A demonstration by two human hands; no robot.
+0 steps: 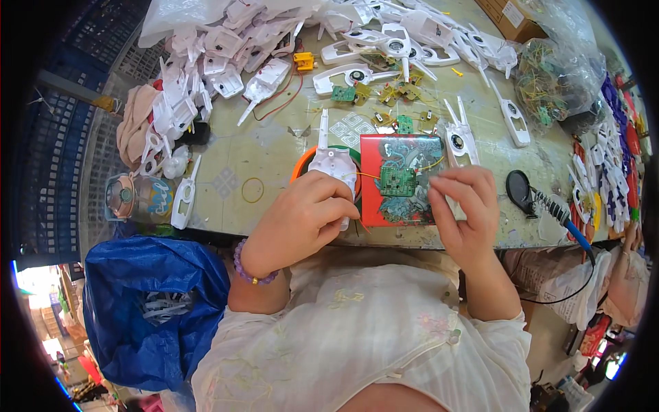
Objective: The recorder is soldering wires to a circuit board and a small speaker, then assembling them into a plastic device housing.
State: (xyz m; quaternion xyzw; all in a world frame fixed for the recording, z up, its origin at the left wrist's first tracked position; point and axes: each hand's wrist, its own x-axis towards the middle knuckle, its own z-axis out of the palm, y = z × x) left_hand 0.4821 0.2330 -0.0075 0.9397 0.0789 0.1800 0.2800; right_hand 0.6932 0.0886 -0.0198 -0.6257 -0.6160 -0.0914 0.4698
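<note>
My left hand (302, 216), with a purple bead bracelet on its wrist, is closed around the lower part of a white plastic housing (334, 162). The housing's narrow stem points away from me, and its lower end is mostly hidden by my fingers. Beneath it shows an orange ring-shaped edge (300, 167). A green circuit board (398, 182) lies on a red-edged flat box (371, 206), a thin wire running from it toward the housing. Over the box's right edge, my right hand (470, 213) has thumb and forefinger nearly together; anything between them is too small to make out.
White housings (226, 51) pile up at the back left, others (397, 44) at the back. Small circuit boards (405, 93) lie beyond the box. A soldering iron (563, 218) and round black-rimmed piece (519, 189) sit right. A blue bag (158, 261) stands by the table's front left.
</note>
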